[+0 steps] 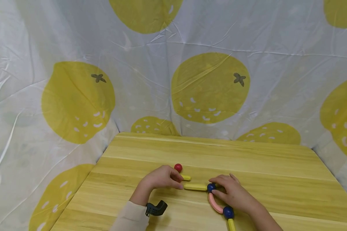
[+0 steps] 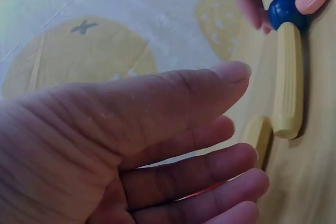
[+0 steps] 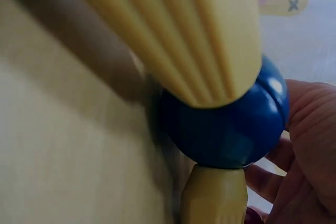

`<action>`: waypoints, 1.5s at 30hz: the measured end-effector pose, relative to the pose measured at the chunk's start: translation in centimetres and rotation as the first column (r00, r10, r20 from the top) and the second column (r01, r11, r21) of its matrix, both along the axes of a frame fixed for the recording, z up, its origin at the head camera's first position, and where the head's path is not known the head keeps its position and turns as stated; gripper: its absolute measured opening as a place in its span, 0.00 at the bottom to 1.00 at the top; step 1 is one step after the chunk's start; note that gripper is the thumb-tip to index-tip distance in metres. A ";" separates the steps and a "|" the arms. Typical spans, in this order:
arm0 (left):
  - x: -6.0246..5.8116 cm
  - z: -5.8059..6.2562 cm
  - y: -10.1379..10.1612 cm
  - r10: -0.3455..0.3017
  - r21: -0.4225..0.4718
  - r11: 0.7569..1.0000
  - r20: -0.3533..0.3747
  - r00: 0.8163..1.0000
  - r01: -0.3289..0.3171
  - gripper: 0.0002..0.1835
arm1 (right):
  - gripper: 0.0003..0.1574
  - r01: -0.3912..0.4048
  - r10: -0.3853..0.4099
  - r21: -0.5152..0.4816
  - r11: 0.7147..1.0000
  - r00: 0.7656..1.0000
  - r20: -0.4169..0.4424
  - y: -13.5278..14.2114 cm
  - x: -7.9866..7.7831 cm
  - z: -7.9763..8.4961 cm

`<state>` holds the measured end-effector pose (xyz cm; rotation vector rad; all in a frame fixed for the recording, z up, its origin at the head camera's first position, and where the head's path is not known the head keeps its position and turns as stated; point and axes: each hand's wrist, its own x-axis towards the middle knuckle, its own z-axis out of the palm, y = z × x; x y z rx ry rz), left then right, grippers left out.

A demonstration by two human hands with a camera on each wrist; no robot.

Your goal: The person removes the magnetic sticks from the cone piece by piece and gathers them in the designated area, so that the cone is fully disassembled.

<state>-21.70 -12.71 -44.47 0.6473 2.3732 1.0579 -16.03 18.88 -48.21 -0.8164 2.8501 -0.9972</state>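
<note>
My right hand [image 1: 232, 194] grips a blue ball [image 1: 211, 187] between thumb and fingers. A ridged yellow rod [image 1: 195, 186] runs left from that ball, and a pink curved rod [image 1: 214, 204] bends from it down to a second blue ball [image 1: 228, 212]. Another yellow rod [image 1: 231, 225] extends from the second ball towards me. In the left wrist view, my left hand [image 2: 157, 140] has thumb and fingers apart, holding nothing. Its fingertips are close to the yellow rod's free end. Beyond it lie a separate yellow rod [image 1: 186, 177], partly hidden, and a red ball [image 1: 178, 167].
The pieces lie on a wooden table [image 1: 127, 150]. A pale curtain [image 1: 144, 83] printed with yellow fruit hangs behind the table and along its left side. A black band [image 1: 156, 208] is on my left wrist.
</note>
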 end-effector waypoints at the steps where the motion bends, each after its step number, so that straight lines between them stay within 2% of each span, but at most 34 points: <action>1: 0.2 0.0 0.4 -0.010 -0.006 1.000 -0.003 1.000 0.010 0.17 | 0.18 0.005 -0.005 0.008 1.000 1.000 -0.011 0.0 0.0 0.0; 3: 0.4 -0.2 1.2 -0.023 -0.010 1.000 -0.012 1.000 0.023 0.18 | 0.16 0.011 -0.010 0.027 1.000 1.000 -0.019 0.1 -0.1 -0.1; 6: 0.8 -0.4 2.2 -0.038 -0.021 0.999 -0.028 0.999 0.038 0.19 | 0.14 0.012 -0.012 0.044 0.999 1.000 0.012 0.4 -0.3 0.1; 11: 1.4 -1.1 3.8 -0.049 -0.045 0.998 -0.072 0.996 0.045 0.18 | 0.13 0.001 -0.004 0.022 1.000 0.991 0.130 1.4 -0.4 0.7; 16: 1.7 -2.6 5.6 -0.071 -0.016 0.997 -0.140 0.988 0.070 0.18 | 0.13 0.007 -0.003 -0.014 1.000 0.963 0.270 2.8 -0.4 1.3; 19: 1.9 -3.6 6.5 -0.085 -0.030 0.996 -0.229 0.970 0.081 0.18 | 0.17 0.017 -0.012 -0.014 1.000 0.949 0.315 3.6 -0.5 1.5; 23: 2.5 -4.3 7.4 -0.101 -0.085 0.993 -0.349 0.932 0.076 0.15 | 0.21 0.043 -0.039 -0.004 0.999 0.934 0.356 4.4 -0.6 1.7; 26: 2.9 -4.7 7.8 -0.098 -0.090 0.994 -0.385 0.918 0.069 0.12 | 0.21 0.066 -0.063 0.005 0.998 0.925 0.374 4.9 -0.5 1.7; 29: 3.2 -5.1 8.2 -0.044 -0.002 0.999 -0.353 0.935 0.046 0.12 | 0.20 0.089 -0.085 0.006 0.996 0.920 0.384 5.2 -0.5 1.8; 31: 3.5 -5.5 8.5 0.017 0.115 0.993 -0.276 0.961 0.015 0.13 | 0.20 0.099 -0.093 0.004 0.995 0.918 0.387 5.4 -0.5 1.9; 32: 3.6 -5.7 8.7 0.049 0.181 0.984 -0.224 0.973 -0.008 0.13 | 0.20 0.102 -0.095 0.003 0.995 0.916 0.389 5.4 -0.5 1.9; 34: 3.8 -6.1 8.9 0.105 0.293 0.954 -0.128 0.986 -0.064 0.14 | 0.20 0.106 -0.099 0.003 0.994 0.915 0.391 5.5 -0.5 1.9; 36: 4.0 -6.5 9.1 0.149 0.372 0.920 -0.039 0.988 -0.124 0.14 | 0.20 0.105 -0.098 0.002 0.994 0.916 0.388 5.5 -0.6 1.8; 38: 4.0 -6.7 9.3 0.183 0.406 0.898 0.003 0.983 -0.169 0.13 | 0.19 0.104 -0.096 0.000 0.995 0.918 0.386 5.4 -0.6 1.8; 41: 4.0 -6.8 9.4 0.216 0.418 0.884 0.031 0.976 -0.209 0.12 | 0.19 0.101 -0.091 -0.005 0.995 0.919 0.384 5.4 -0.7 1.7; 45: 3.8 -6.9 9.4 0.231 0.415 0.881 0.040 0.972 -0.227 0.11 | 0.17 0.084 -0.075 -0.009 0.996 0.924 0.376 5.4 -0.8 1.5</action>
